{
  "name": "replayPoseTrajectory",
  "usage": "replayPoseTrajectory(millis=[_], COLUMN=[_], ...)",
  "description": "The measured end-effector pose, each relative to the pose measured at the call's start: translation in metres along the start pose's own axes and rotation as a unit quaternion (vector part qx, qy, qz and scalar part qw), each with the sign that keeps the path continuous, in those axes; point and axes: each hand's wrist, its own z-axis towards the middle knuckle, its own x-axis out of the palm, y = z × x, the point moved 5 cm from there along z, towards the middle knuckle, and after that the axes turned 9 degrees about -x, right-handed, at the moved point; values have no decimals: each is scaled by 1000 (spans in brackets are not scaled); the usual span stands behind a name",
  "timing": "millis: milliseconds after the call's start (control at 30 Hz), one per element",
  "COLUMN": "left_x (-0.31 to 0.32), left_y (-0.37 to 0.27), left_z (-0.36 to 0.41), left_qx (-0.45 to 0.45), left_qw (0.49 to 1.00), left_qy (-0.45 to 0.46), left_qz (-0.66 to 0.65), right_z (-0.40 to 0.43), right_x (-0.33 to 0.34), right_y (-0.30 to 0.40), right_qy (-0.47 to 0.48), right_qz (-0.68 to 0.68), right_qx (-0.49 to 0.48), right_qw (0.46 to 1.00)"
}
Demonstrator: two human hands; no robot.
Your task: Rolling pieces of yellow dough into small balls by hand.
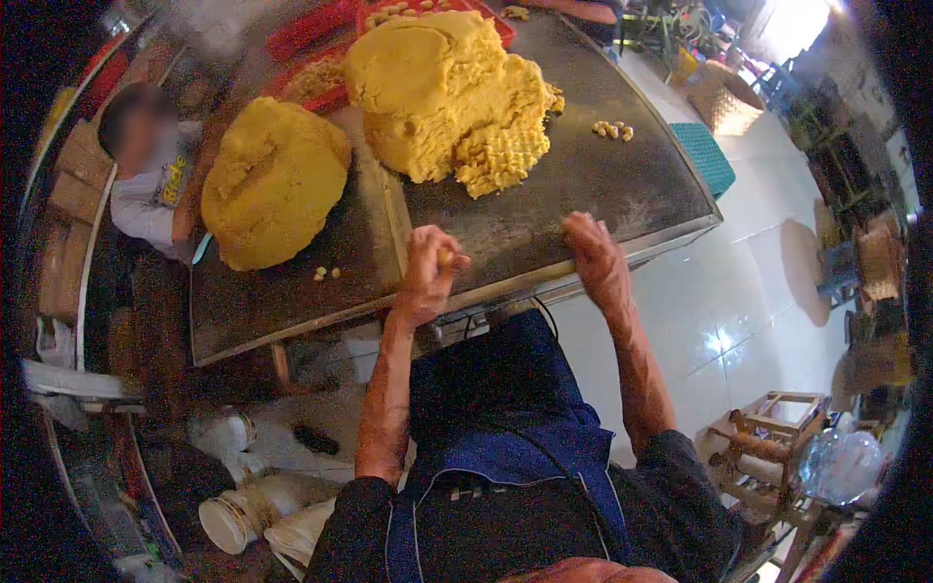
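Note:
My left hand is over the near edge of the dark table, its fingers curled around a small yellow piece of dough. My right hand, blurred, hovers above the table's near edge with its fingers bent; whether it holds anything cannot be told. Beyond my hands lies a big rough mound of yellow dough. A second, smoother mound of dough rests to the left. Several small dough pieces sit on the right of the table, and a few more lie near the left mound.
Red trays with small pieces stand behind the mounds. A co-worker is at the table's left side; another person's arm shows at the far edge. A teal woven stool or basket adjoins the right edge. Buckets lie below left.

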Motion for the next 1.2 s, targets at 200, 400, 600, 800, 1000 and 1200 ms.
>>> replayPoseTrajectory(millis=[200, 400, 600, 800, 1000, 1200], left_x=[-2, -8, -18, -7, 45, 3], left_y=[-17, -32, -22, -22, 9, -11], left_z=[7, 17, 15, 48, 50, 3], left_qx=[-95, -143, -92, -179, -96, -56], left_qw=[992, 985, 984, 978, 966, 988], left_qy=[-16, 75, 135, 110, -110, -76], left_qz=[-85, -65, -70, -8, 212, -125], right_z=[48, 49, 49, 45, 52, 51], right_x=[-18, 2, -1, -1, -7, -9], right_y=[21, 5, 7, 2, 11, 11], right_qy=[15, -29, -40, -19, -31, -58], right_qz=[103, 49, 75, 50, 68, 59], right_qx=[23, 23, 20, 39, 58, 64], right_qw=[994, 998, 996, 998, 995, 995])
